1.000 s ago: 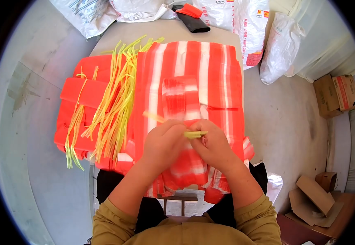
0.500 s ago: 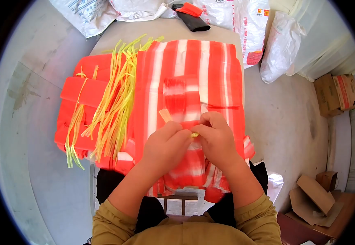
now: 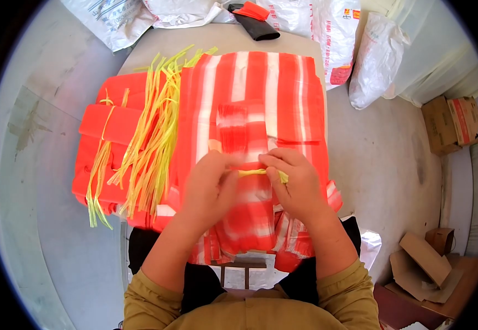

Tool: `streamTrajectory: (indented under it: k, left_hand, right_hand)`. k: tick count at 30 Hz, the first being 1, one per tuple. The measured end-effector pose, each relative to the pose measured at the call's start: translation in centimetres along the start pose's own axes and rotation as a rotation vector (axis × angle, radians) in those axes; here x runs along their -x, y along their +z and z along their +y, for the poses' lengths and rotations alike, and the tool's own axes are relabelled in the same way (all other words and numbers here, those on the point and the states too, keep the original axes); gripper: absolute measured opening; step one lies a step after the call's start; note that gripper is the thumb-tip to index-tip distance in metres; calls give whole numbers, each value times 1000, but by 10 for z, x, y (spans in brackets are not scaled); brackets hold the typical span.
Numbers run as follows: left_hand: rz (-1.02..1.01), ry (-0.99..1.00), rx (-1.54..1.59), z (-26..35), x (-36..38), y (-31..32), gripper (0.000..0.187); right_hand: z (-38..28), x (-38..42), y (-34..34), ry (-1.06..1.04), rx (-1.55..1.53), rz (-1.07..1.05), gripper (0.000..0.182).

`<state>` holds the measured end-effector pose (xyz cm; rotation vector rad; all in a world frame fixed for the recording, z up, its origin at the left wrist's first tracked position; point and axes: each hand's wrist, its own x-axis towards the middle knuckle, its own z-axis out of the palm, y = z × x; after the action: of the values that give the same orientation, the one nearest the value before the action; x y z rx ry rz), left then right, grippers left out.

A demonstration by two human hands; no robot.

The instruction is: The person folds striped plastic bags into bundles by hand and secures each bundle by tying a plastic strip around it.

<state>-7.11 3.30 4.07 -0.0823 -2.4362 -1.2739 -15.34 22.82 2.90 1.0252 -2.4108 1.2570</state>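
A folded red-and-white striped bundle [image 3: 242,129] lies on a stack of striped red-and-white sheets [image 3: 255,77] in front of me. A yellow strip [image 3: 253,172] runs across the bundle, stretched between my hands. My left hand [image 3: 209,184] is at its left end, fingers curled and smeared by motion. A pale orange flat piece [image 3: 215,145] sticks up beyond that hand; what it is I cannot make out. My right hand [image 3: 299,184] has its thumb on the strip, whose short end shows beside the thumb. The strip's path beneath the bundle is hidden.
Loose yellow strips [image 3: 154,132] lie left of the stack, partly over red folded bundles [image 3: 104,124]. White sacks [image 3: 335,44] and a black roll [image 3: 256,25] are at the table's [image 3: 299,43] far edge. Cardboard boxes [image 3: 451,124] stand on the right.
My hands have moved apart from their pinch over the bundle, the left one leftward. More of the yellow strip now shows between them.
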Motion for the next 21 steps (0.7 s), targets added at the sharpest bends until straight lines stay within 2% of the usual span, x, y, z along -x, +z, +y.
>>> streamTrajectory:
  k: [3, 6, 9, 15, 21]
  left_hand:
    - [28, -336, 48, 0, -2, -5, 12]
    - [56, -232, -170, -16, -2, -5, 13]
    - [-10, -71, -342, -22, 0, -9, 18]
    - [-39, -190, -254, -11, -1, -8, 22]
    - [-38, -208, -229, -12, 1, -5, 23]
  right_hand:
    - [5, 1, -14, 94, 191, -123, 17]
    - [12, 7, -16, 159, 303, -215, 17]
    - [15, 8, -17, 189, 305, -232, 20]
    - [13, 5, -21, 290, 196, -283, 28]
    - [14, 3, -31, 298, 187, -384, 28]
